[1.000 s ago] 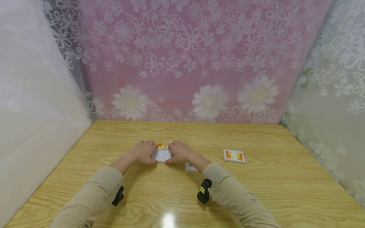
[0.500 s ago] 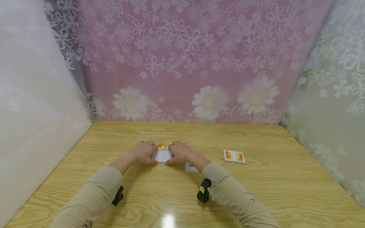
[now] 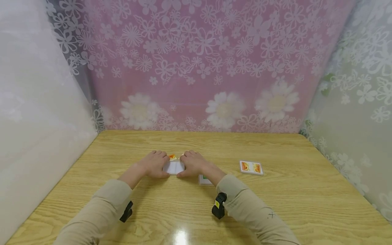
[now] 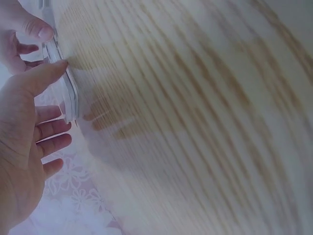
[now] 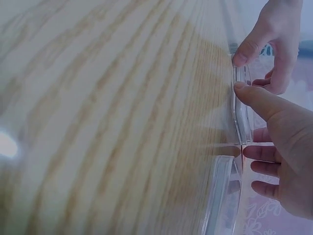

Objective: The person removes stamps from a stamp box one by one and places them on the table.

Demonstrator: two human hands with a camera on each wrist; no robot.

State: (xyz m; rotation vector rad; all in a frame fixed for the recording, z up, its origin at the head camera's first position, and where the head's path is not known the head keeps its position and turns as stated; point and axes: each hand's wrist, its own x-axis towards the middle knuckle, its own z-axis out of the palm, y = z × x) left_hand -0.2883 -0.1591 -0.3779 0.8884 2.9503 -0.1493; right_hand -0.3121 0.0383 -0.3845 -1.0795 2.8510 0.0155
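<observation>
A flat, clear plastic case [image 3: 174, 167] with a white inside lies on the wooden table between the two hands. My left hand [image 3: 155, 165] holds its left part, thumb on the near edge and fingers at the far side. On the right part, my right hand [image 3: 193, 164] grips in the same way, the thumb tips close together. The wrist views show the case [image 4: 70, 93] low and edge-on, with both thumbs against its near edge. Just behind it are small orange-and-white cards [image 3: 172, 157], partly hidden by the fingers.
Another clear case [image 3: 204, 179], with some green in it, lies partly under the right wrist, close to the held one. Farther right is a case with orange-and-white cards [image 3: 251, 167]. Floral curtains [image 3: 196, 68] enclose the table's back and sides.
</observation>
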